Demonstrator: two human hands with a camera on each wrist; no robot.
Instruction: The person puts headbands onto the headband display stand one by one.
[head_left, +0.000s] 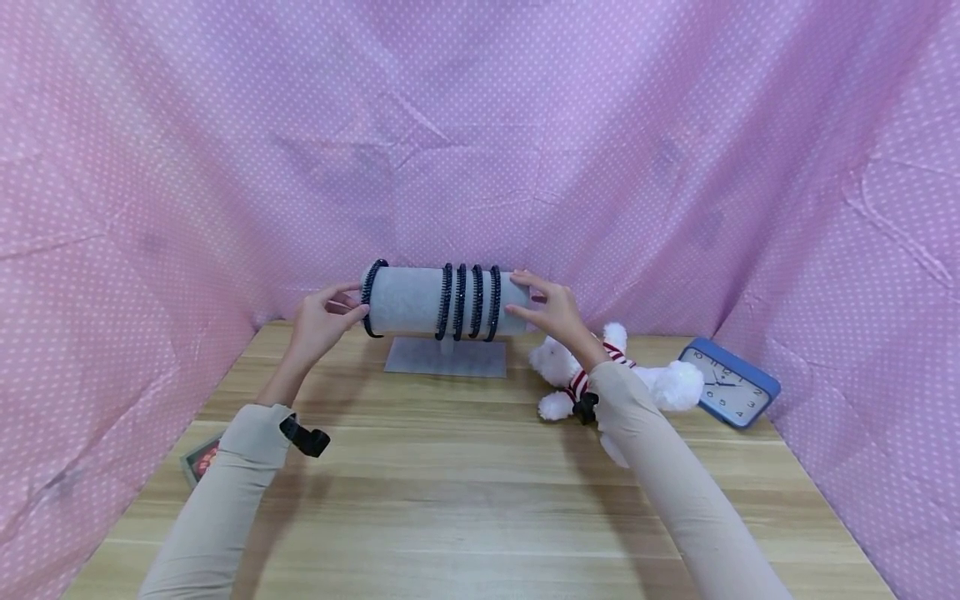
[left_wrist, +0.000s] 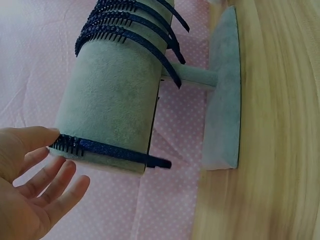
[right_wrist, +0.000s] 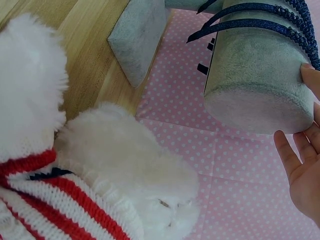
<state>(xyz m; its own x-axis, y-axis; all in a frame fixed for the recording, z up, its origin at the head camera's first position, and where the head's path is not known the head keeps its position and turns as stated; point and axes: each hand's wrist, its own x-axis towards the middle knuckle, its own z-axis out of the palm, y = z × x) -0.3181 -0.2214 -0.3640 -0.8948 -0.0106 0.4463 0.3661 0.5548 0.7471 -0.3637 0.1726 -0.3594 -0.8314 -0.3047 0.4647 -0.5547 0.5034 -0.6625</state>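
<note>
A grey velvety display roll [head_left: 405, 302] on a stand carries several dark blue headbands with comb teeth. One headband [head_left: 367, 298] sits around its left end, apart from the headbands [head_left: 461, 302] grouped towards the right. My left hand [head_left: 322, 321] pinches the left-end headband between thumb and forefinger; in the left wrist view its other fingers [left_wrist: 70, 192] extend loosely beneath the roll's end. At the opposite end, my right hand [head_left: 555, 312] touches the roll with spread fingers and thumb, beside the rightmost headband [head_left: 493, 304]. The right wrist view cuts off part of that hand [right_wrist: 307, 185].
The stand's flat grey base [head_left: 446, 358] rests on the wooden table [head_left: 450, 500]. Under my right forearm lies a white plush toy [head_left: 555, 362] in a red-striped knit, beside a blue clock [head_left: 731, 383]. A small framed picture [head_left: 198, 458] is near my left sleeve. Pink dotted cloth [head_left: 480, 125] hangs behind.
</note>
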